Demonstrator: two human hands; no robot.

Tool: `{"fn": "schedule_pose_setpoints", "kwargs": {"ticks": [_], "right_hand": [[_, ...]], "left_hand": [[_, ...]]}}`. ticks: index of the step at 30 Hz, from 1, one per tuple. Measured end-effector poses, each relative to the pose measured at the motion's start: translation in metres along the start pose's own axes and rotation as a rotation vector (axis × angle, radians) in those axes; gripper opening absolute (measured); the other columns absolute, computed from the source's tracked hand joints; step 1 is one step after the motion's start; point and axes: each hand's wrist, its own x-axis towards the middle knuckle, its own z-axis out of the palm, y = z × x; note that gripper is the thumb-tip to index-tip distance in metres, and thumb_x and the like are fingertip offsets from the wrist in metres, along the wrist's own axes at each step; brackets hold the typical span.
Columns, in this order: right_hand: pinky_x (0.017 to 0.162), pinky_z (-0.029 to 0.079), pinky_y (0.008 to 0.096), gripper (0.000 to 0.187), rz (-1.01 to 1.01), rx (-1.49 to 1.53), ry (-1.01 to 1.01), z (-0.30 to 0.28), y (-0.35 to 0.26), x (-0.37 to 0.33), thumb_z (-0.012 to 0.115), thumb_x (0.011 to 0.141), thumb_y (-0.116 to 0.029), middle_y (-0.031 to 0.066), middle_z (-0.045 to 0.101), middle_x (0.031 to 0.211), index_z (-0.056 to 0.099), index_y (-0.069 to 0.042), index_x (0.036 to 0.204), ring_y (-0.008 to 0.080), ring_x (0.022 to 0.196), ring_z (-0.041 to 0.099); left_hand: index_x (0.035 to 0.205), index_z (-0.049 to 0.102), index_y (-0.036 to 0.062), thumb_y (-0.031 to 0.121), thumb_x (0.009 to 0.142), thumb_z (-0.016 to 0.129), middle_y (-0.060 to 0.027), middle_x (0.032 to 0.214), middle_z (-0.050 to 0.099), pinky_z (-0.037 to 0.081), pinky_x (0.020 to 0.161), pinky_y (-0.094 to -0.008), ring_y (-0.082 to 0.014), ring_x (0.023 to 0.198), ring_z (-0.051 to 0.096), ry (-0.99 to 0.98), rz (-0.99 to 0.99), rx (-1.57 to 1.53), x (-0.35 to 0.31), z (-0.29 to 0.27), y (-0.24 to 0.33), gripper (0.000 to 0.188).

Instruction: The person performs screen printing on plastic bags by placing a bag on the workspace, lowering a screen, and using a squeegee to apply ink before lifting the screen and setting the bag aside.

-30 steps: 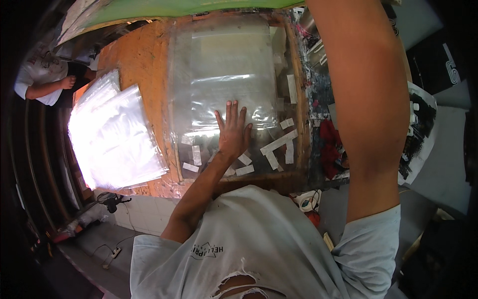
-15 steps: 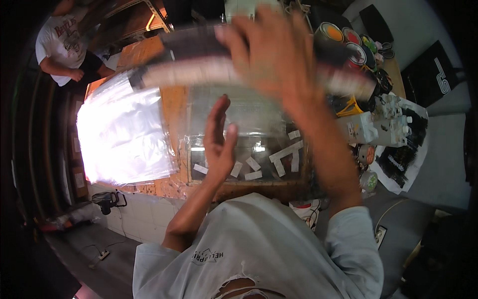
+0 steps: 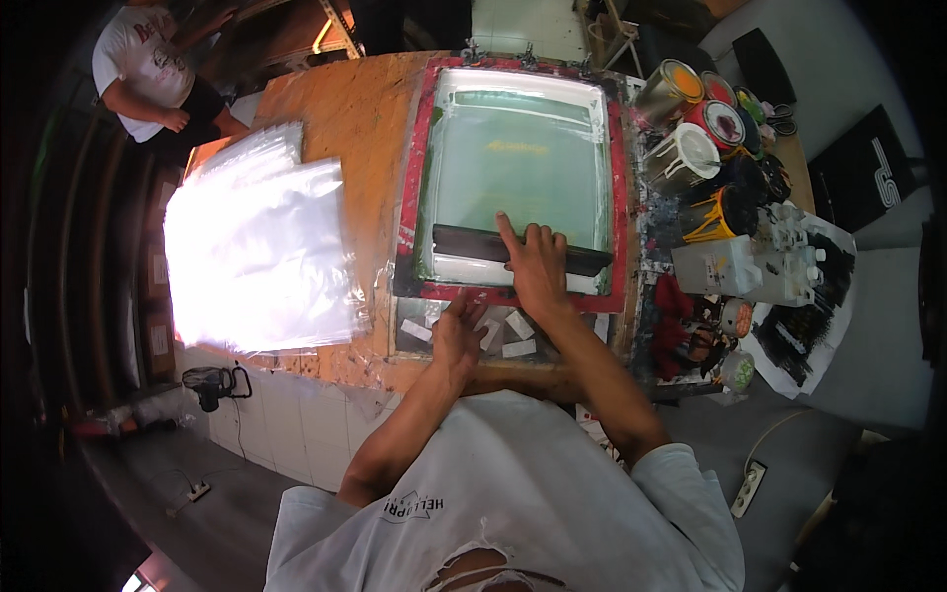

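A screen printing frame (image 3: 618,187) with red edges and a pale green mesh lies flat on the table. Across the near end of its mesh rests a dark, wide squeegee (image 3: 464,243). My right hand (image 3: 541,271) grips the squeegee near its middle, index finger stretched forward over it. At the frame's near edge, my left hand (image 3: 459,335) holds the rim with curled fingers; part of its grip is hidden. Small yellow lettering shows in the mesh. Pale strips (image 3: 518,347) of tape lie on the glassy surface just in front of the frame.
A stack of clear plastic sheets (image 3: 261,257) covers the table's left part. Paint cans (image 3: 675,87), tubs and plastic jugs (image 3: 715,264) crowd the right side. Clamps (image 3: 528,54) sit at the frame's far edge. Another person (image 3: 148,74) stands at the far left.
The frame, raised and blurred in my right hand before, now lies flat. My right hand has come down and nearer, onto the squeegee. My left hand has moved to the frame's near rim.
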Motion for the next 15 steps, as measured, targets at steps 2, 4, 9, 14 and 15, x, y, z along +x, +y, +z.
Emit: {"fn": "schedule_pose_setpoints", "kwargs": {"ticks": [2,4,9,14,15], "right_hand": [[0.089,0.039,0.0471,0.073,-0.004,0.020,-0.048,0.011,0.001,-0.008,0.072,0.083,-0.008,0.0123,0.056,0.097,0.048,-0.017,0.152,0.0301,0.096,0.055],[0.090,0.039,0.0484,0.070,-0.016,0.005,-0.056,0.017,0.001,-0.014,0.069,0.085,-0.007,0.0118,0.056,0.097,0.049,-0.018,0.151,0.0298,0.096,0.055],[0.097,0.034,0.0546,0.061,-0.083,-0.047,0.024,0.020,-0.002,-0.023,0.060,0.090,-0.003,0.0097,0.054,0.097,0.051,-0.019,0.149,0.0272,0.098,0.054],[0.099,0.033,0.0566,0.064,-0.099,0.009,0.105,0.030,0.026,0.032,0.068,0.086,-0.005,0.0079,0.052,0.097,0.053,-0.020,0.147,0.0252,0.098,0.054],[0.099,0.033,0.0566,0.065,-0.093,0.023,0.116,0.034,0.032,0.047,0.070,0.085,-0.005,0.0077,0.052,0.097,0.053,-0.020,0.146,0.0251,0.098,0.054]], "left_hand": [[0.144,0.045,0.0073,0.040,0.100,0.062,-0.0152,0.144,0.047,0.016,0.121,-0.0637,-0.0328,0.144,0.041,-0.044,-0.001,0.010,0.001,-0.007,0.001,0.058],[0.148,0.042,0.0068,0.039,0.101,0.061,-0.0155,0.150,0.045,0.015,0.121,-0.0639,-0.0330,0.145,0.040,-0.061,-0.014,0.020,0.003,-0.010,0.000,0.060],[0.150,0.044,0.0082,0.036,0.100,0.058,-0.0123,0.152,0.045,0.016,0.120,-0.0632,-0.0319,0.146,0.039,-0.013,-0.057,0.003,0.001,0.002,0.006,0.059],[0.139,0.052,0.0096,0.036,0.097,0.057,-0.0094,0.139,0.051,0.024,0.116,-0.0605,-0.0298,0.142,0.040,0.060,-0.031,0.040,-0.006,0.017,0.005,0.050],[0.138,0.053,0.0097,0.036,0.096,0.057,-0.0092,0.137,0.051,0.026,0.115,-0.0601,-0.0295,0.141,0.041,0.066,-0.033,0.056,-0.007,0.018,0.006,0.050]]}}
